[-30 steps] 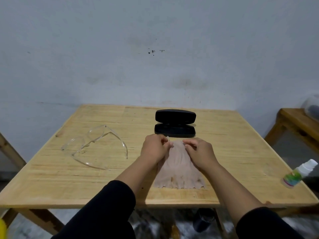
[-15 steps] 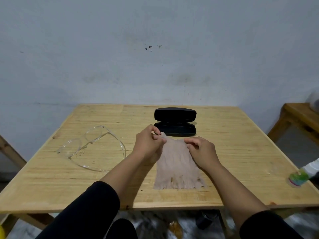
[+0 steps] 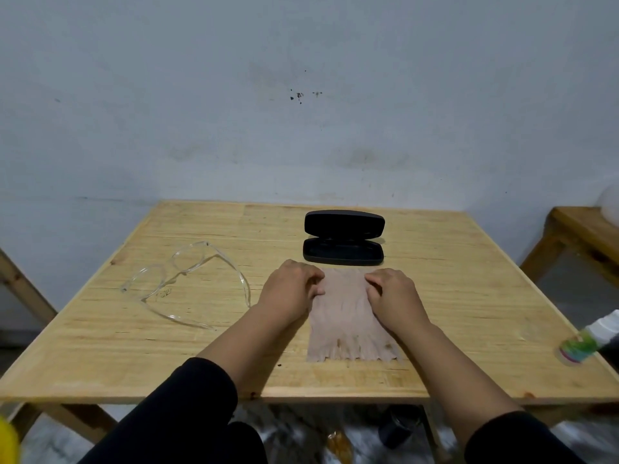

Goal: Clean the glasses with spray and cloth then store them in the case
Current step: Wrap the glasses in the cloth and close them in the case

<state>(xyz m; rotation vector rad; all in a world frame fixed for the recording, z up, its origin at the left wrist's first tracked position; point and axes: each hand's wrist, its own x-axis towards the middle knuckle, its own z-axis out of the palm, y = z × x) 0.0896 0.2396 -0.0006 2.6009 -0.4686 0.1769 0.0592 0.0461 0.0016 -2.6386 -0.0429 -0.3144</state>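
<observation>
A beige cloth (image 3: 345,316) with a frayed near edge lies flat on the wooden table (image 3: 469,283). My left hand (image 3: 289,289) rests palm down on its far left corner, fingers curled on the fabric. My right hand (image 3: 393,294) holds the far right corner the same way. A black glasses case (image 3: 343,251) stands open just beyond the cloth, with nothing seen inside. Clear plastic glasses (image 3: 187,279) lie unfolded on the table to the left of my left hand. A small spray bottle (image 3: 582,343) lies on its side at the table's right edge.
A second wooden table (image 3: 582,226) stands to the right, across a gap. A grey wall rises behind the table. Dark objects sit on the floor under the near edge.
My hands have lowered the cloth's far edge onto the table and moved apart along it. The cloth now lies flatter and wider.
</observation>
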